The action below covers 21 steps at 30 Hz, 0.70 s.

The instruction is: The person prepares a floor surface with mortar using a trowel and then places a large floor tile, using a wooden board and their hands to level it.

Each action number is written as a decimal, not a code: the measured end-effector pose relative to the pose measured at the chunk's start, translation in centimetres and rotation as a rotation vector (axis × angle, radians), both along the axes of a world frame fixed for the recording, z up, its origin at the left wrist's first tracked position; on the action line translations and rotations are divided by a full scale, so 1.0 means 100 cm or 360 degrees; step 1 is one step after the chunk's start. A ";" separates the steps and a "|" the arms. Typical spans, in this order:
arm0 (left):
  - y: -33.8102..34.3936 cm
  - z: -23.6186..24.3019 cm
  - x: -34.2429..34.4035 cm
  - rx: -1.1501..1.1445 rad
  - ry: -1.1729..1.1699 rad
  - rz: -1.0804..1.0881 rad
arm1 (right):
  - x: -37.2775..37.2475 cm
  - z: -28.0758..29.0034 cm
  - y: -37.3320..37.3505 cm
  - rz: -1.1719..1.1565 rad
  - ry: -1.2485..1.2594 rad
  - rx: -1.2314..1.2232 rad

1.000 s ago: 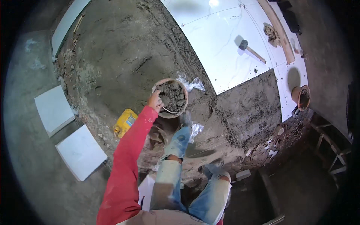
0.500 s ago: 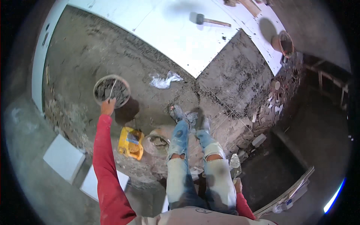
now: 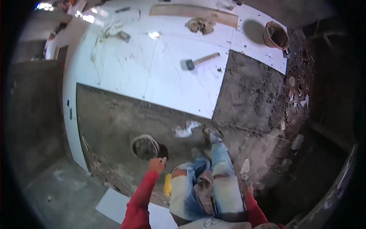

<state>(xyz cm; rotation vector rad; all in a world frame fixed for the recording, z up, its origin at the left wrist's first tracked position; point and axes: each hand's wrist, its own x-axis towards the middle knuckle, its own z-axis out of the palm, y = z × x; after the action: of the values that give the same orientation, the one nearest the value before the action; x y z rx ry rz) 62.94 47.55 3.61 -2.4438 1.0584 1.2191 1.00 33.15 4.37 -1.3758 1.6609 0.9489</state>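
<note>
My left hand (image 3: 156,165) is closed at the near right side of a round bucket (image 3: 134,147) filled with grey mortar (image 3: 145,149). Its fingers appear to grip the bucket's thin handle, though blur hides the exact hold. Beside my right knee, my right hand (image 3: 249,189) is wrapped round the grip of a trowel (image 3: 245,168). The trowel's pointed blade, smeared pale, faces away from me. Past my feet lie large white floor tiles (image 3: 183,89), with a mallet (image 3: 200,61) resting on them.
A second bucket (image 3: 276,36) stands on the far right tile, near a long wooden board (image 3: 194,14) and a mortar heap (image 3: 201,26). Crumpled plastic (image 3: 187,129) lies near my feet. A yellow container (image 3: 167,185) is beside my left leg. Rubble (image 3: 297,101) lines the right edge.
My view has swung up and left, showing more of the tiles. My left hand and the mortar bucket now appear closer to my legs. My feet have shifted; the trowel stays in my right hand.
</note>
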 end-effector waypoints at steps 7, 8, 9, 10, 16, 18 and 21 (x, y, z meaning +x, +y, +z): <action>-0.127 -0.073 0.095 -0.0444 0.0284 0.0185 | 0.044 -0.096 0.056 0.0013 0.0114 -0.0427; -0.160 -0.092 0.108 -0.0509 0.0218 0.0023 | 0.059 -0.107 0.049 -0.0291 0.0005 -0.0289; -0.200 -0.123 0.108 -0.0514 0.0228 -0.0180 | 0.046 -0.121 0.061 -0.0326 0.0091 -0.0343; -0.218 -0.143 0.115 -0.0467 0.0152 -0.0371 | 0.065 -0.132 0.070 -0.0391 0.0080 -0.0320; -0.374 -0.221 0.062 -0.1077 0.0313 -0.0598 | 0.139 -0.205 0.104 -0.0585 0.0191 -0.0486; -0.405 -0.269 0.051 -0.1148 0.0216 -0.0790 | 0.154 -0.247 0.103 -0.0626 0.0223 -0.0575; -0.464 -0.324 0.056 -0.1480 -0.0504 -0.0932 | 0.166 -0.291 0.096 -0.0709 0.0272 -0.0656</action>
<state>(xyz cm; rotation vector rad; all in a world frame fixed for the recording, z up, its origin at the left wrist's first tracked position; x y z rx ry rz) 68.49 1.17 -28.80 -2.3867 2.3575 0.1223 17.61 42.80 -24.74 -1.1161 2.2639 0.4911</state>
